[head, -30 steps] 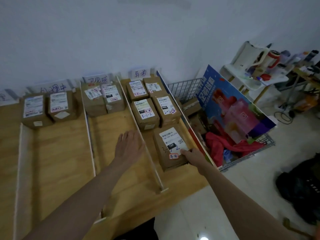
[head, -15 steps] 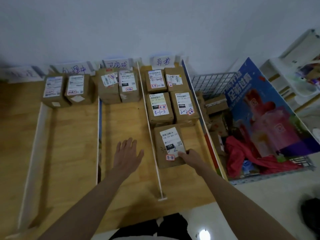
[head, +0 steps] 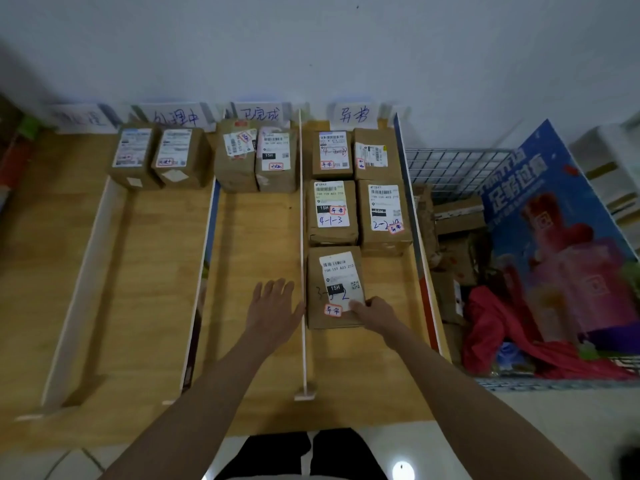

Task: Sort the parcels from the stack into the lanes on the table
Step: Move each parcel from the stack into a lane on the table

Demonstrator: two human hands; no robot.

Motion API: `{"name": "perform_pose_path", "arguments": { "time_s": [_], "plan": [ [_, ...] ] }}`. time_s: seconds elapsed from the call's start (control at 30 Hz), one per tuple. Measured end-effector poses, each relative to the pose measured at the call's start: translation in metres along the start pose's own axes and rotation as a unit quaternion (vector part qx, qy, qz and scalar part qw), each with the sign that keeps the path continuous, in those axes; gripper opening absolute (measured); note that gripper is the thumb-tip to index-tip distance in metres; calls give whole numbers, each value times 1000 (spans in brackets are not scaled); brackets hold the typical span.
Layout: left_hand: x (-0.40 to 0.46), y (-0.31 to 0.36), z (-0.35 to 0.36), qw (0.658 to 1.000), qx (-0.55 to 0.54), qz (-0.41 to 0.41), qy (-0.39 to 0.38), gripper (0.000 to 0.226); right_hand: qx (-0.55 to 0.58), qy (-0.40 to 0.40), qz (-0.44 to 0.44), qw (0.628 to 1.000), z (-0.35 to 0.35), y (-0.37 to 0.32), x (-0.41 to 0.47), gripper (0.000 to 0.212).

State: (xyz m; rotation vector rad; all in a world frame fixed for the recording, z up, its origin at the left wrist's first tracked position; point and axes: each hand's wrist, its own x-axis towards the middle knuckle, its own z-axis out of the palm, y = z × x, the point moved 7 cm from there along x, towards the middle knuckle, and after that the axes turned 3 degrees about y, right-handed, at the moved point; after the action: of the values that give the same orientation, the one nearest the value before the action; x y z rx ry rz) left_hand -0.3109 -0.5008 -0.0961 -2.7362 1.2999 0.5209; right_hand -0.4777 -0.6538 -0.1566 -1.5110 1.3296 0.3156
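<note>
The right hand [head: 372,311] pinches the near right corner of a parcel [head: 334,289] lying flat in the right lane [head: 391,303] of the desk [head: 41,271], its label up, just in front of four more parcels [head: 360,192] packed two by two at the lane's far end. The left hand [head: 273,311] rests palm down with fingers spread in the middle lane [head: 256,244], beside the thin white divider [head: 303,258] that parts it from the right lane. At the far end of the middle lane stand two parcels [head: 256,157] side by side; the left lane [head: 152,271] holds another pair [head: 159,157] against the wall. Handwritten paper signs [head: 261,114] stand behind the lanes. Right of the desk a wire basket [head: 453,168] holds a stack of brown parcels [head: 457,220], a red cloth [head: 498,327] and a blue poster board [head: 554,237] leaning inside it
</note>
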Motion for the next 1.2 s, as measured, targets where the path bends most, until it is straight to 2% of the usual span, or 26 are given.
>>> {"name": "perform_pose_path", "arguments": {
  "time_s": [0.2,0.33,0.43,0.6,0.77,0.97,1.2],
  "plan": [
    [1,-6,-12,1000,8,-21,9,60,-37,2,-9,999,-5,-6,-4,50],
    [4,-14,-35,999,5,-40,30,60,-116,67,-67,989,-33,-32,-18,47],
    [2,-22,-63,997,7,-50,53,60,-192,142,-177,955,-63,-77,-41,41],
    [-20,-41,-119,990,31,-65,121,58,-292,248,-332,862,-81,-159,-96,35],
    [-63,-82,-156,977,47,-116,174,59,-349,241,-406,810,-43,-205,-137,50],
    [-135,-152,-171,955,26,-194,222,60,-377,210,-466,773,25,-235,-183,53],
    [-207,-238,-177,933,15,-261,250,57,-420,214,-514,716,112,-276,-236,50]
  ]
}}
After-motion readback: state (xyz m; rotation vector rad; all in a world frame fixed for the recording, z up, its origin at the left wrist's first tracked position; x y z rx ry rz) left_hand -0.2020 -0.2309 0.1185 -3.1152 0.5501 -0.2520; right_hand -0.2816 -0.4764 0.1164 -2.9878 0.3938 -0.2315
